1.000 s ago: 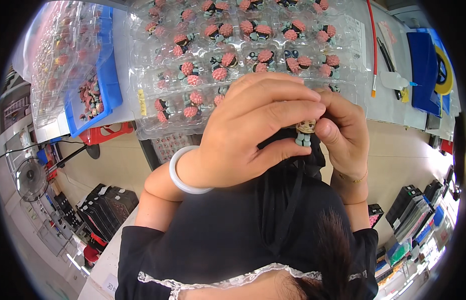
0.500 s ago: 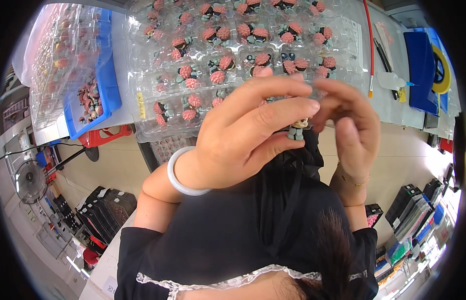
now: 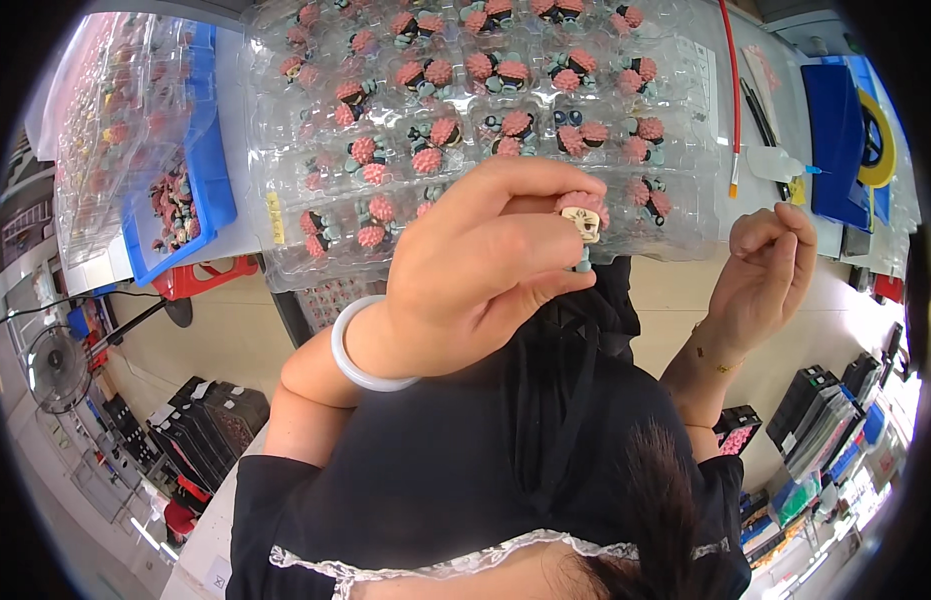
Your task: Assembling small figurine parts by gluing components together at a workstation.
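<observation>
A small figurine (image 3: 584, 222) with pink hair, a pale face and a grey-green lower part is pinched between the thumb and fingers of my left hand (image 3: 485, 265). The fingers cover much of its body. Off to the right, apart from the figurine, my right hand (image 3: 763, 265) has its fingers curled in against the thumb. Whether anything small sits in that hand is hidden. Beyond my hands lies a clear plastic tray (image 3: 315, 262) whose pockets hold many pink-haired figurines (image 3: 425, 160), mostly lying on their sides.
A blue bin (image 3: 217, 190) with more figurine pieces stands at the left, beside stacked clear trays (image 3: 115, 130). On the right lie a red-handled brush (image 3: 735, 120), a white bottle with a blue tip (image 3: 775, 162), a blue holder (image 3: 833, 140) and a yellow tape roll (image 3: 890, 150).
My right hand has drawn away from the figurine to the right, and its fingers have curled in. The figurine has turned in my left hand, so its face now shows.
</observation>
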{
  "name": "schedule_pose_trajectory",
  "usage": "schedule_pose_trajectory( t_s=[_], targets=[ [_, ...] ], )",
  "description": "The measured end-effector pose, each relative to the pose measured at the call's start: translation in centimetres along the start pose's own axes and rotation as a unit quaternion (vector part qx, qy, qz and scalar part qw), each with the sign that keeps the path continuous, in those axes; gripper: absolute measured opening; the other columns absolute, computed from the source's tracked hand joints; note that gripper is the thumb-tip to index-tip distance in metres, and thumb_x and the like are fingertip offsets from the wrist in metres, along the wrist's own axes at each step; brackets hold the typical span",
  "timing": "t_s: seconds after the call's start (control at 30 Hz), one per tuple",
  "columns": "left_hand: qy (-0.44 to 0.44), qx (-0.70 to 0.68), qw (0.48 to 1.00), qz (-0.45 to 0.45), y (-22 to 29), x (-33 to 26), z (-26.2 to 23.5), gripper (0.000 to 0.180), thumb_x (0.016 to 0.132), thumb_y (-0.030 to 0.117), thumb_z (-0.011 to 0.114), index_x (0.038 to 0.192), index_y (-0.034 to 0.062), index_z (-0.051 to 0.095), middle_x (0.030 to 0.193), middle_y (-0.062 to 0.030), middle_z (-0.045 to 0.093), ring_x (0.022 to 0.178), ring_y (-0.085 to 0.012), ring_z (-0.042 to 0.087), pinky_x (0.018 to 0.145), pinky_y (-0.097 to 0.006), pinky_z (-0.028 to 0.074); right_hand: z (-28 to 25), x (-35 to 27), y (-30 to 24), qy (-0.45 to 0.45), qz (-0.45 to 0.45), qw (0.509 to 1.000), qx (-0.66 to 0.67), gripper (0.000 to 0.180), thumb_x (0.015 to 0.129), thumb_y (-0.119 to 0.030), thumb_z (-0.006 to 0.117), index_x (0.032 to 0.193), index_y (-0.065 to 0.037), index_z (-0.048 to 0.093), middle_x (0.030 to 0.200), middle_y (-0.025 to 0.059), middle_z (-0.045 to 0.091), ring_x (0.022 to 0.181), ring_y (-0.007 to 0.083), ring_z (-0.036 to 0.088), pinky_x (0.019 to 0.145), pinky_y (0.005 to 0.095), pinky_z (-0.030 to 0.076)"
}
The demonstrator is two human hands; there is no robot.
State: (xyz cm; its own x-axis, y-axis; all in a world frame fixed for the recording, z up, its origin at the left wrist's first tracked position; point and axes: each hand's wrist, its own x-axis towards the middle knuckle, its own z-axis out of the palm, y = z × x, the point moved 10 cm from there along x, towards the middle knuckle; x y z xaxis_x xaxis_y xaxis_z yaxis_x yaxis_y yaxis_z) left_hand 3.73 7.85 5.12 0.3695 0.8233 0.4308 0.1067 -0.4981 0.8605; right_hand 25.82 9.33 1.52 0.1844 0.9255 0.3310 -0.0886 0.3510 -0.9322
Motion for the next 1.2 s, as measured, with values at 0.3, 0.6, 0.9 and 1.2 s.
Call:
schedule_pose_trajectory(
  t_s=[0.3, 0.6, 0.9, 1.2],
  targets=[
    [0.006, -0.005, 1.000, -0.015, -0.4, 0.3, 0.3, 0.020, 0.075, 0.003, 0.061, 0.087, 0.0035, 0.045, 0.102, -0.0243, 0.050, 0.085, -0.0263, 0.057, 0.072, -0.032, 0.047, -1.3, 0.1, 0.3, 0.022, 0.010, 0.999, -0.029, 0.023, 0.089, -0.012, 0.037, 0.101, 0.005, 0.047, 0.063, 0.0057, 0.045, 0.058, 0.0106, 0.039, 0.054, 0.0223, 0.031],
    [0.054, -0.016, 0.997, -0.045, -1.1, 0.0, 0.0, 0.026, 0.066, -0.007, 0.063, 0.084, 0.0026, 0.047, 0.097, -0.0210, 0.055, 0.081, -0.0272, 0.057, 0.069, -0.030, 0.046, -9.0, -0.5, 1.3, 0.238, -0.108, 0.958, -0.117, 0.014, 0.082, -0.002, 0.046, 0.096, -0.002, 0.046, 0.073, 0.0063, 0.048, 0.064, 0.0109, 0.043, 0.058, 0.0229, 0.036],
    [0.061, -0.042, 0.993, -0.094, -2.0, -0.4, 0.1, 0.021, 0.072, -0.001, 0.061, 0.085, 0.0025, 0.045, 0.099, -0.0214, 0.052, 0.086, -0.0220, 0.051, 0.075, -0.029, 0.041, -9.2, 3.8, 3.2, 0.127, -0.003, 0.860, -0.495, 0.037, 0.074, -0.014, 0.063, 0.107, -0.005, 0.050, 0.098, 0.0044, 0.053, 0.086, 0.0132, 0.049, 0.073, 0.0248, 0.038],
    [0.064, -0.036, 0.990, -0.119, -2.4, -0.5, 0.4, 0.021, 0.075, 0.008, 0.062, 0.084, 0.0036, 0.043, 0.101, -0.0207, 0.050, 0.089, -0.0227, 0.052, 0.079, -0.032, 0.041, -10.1, 4.2, 4.3, 0.102, 0.044, 0.934, -0.340, 0.030, 0.079, -0.009, 0.057, 0.107, -0.002, 0.049, 0.098, 0.0049, 0.054, 0.085, 0.0138, 0.053, 0.075, 0.0247, 0.041]
  ],
)
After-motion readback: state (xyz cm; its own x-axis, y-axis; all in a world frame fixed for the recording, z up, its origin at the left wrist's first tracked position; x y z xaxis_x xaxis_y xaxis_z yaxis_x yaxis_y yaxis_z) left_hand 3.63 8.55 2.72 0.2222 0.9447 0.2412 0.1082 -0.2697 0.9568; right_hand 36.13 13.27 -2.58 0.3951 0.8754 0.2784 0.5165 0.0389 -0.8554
